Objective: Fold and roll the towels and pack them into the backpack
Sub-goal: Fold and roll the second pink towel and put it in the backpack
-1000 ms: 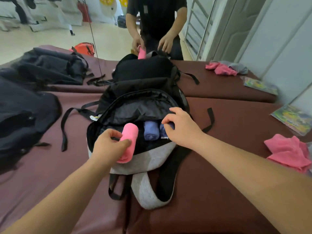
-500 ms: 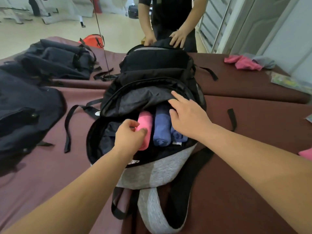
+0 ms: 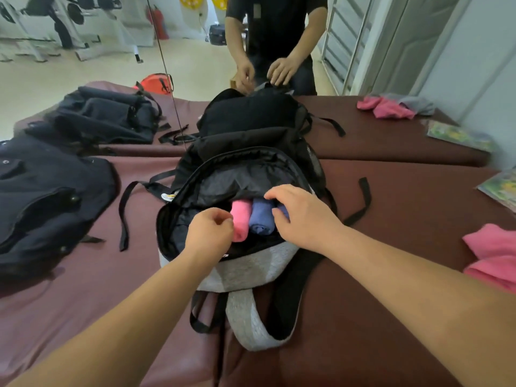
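**Pink roll lying in the pack beside the blues**

Nearest in, the left hand (image 3: 209, 233) is hovering at the mouth of the grey-and-black fabric backpack (image 3: 245, 270). Its fingers are curling in and its knuckles are touching the rolled pink towel (image 3: 240, 219); whether it is actually pinching that roll, I cannot tell. The pink roll is lying inside the open main compartment, touching a rolled blue towel (image 3: 262, 219) on its right. The right hand (image 3: 304, 216) is reaching in with fingers loosely spread. Its fingertips are resting on a second blue roll (image 3: 284, 211), mostly hidden, and it is gripping nothing. The pack is lying on a maroon padded table (image 3: 391, 224), with loose pink towels (image 3: 494, 255) lying at the right edge. Farther back, another person (image 3: 276, 26) is standing with both hands at the top of a black backpack (image 3: 251, 113).
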{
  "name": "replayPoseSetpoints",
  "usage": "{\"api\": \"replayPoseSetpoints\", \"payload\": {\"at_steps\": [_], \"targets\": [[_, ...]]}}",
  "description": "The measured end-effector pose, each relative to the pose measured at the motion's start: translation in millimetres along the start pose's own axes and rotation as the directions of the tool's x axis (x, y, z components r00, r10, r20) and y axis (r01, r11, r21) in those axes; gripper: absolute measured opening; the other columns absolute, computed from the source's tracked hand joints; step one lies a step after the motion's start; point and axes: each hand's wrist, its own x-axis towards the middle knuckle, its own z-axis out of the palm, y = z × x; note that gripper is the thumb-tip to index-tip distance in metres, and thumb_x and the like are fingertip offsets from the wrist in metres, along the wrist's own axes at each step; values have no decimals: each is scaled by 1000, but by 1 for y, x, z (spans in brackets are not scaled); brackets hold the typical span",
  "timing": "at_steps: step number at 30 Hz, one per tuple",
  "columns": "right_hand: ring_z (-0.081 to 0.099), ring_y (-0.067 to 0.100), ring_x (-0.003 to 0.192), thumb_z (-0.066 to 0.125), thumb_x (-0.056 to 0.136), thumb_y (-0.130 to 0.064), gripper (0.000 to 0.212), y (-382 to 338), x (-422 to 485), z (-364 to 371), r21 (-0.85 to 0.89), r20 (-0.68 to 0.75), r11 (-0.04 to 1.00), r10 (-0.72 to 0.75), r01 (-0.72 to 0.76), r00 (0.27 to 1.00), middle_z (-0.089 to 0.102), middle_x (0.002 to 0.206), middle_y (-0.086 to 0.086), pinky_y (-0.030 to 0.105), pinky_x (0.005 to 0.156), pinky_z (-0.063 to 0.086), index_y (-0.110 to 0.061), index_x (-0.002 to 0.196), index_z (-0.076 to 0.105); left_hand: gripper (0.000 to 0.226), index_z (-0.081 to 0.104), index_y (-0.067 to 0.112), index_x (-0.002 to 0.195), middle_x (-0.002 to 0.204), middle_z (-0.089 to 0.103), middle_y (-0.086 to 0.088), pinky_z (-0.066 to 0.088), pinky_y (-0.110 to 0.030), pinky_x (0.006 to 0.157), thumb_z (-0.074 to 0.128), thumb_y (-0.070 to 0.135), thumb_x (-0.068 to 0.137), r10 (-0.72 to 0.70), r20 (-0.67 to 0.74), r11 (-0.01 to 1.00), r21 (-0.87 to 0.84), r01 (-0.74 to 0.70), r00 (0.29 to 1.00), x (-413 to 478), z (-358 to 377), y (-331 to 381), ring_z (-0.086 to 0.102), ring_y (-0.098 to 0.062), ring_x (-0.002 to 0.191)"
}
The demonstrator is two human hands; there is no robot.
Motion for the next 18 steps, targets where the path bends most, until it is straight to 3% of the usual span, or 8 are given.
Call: {"api": "replayPoseSetpoints", "payload": {"at_steps": [3,10,15,18], "targets": [[54,25,130,57,98,-25,54,-7,-27,-15,-34,75,997,72,-70,995,57,143,2,42,104,47,-22,151,44,13,74,20,89,80,76,-1,62,-44,80,63,14,91,74,75,997,-40,-72,994,-32,9,19,74,-24,80],[54,23,132,53,100,-40,56,64,-146,-61,-42,129,924,381,-379,915,53,147,-3,48,102,51,-30,153,37,18,73,23,87,78,78,1,60,-38,69,62,11,95,221,346,975,-62,-213,912,-117,109,65,73,-19,71],[59,25,126,63,95,-33,50,156,-228,-103,26,-15,793,609,-608,793,63,135,7,40,105,48,-21,142,53,13,73,25,89,75,78,1,60,-33,65,64,17,95,247,512,962,-30,-270,823,-163,200,93,69,-11,61],[57,34,122,63,88,-21,45,209,-269,-121,72,-183,701,709,-710,681,62,132,15,47,104,47,-13,132,59,14,71,25,90,72,75,-2,60,-31,62,62,16,96,231,583,962,-18,-272,779,-184,249,98,66,-10,56]]}}
